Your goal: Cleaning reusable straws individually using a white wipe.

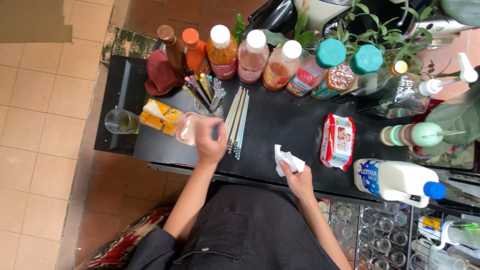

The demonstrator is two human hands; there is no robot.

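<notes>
Left hand [210,142] pinching one straw [216,132]; right hand [299,180] clutching white wipe [287,161] at 5 o'clock of straw row [236,122]. Best wiped full-length, gentle grip.

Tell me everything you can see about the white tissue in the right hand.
The white tissue looks like soft paper or a thin wipe, crumpled and folded into an uneven wad. The right hand pinches its lower edge, holding it just above the black table, left of the red and white wipes packet.
</notes>
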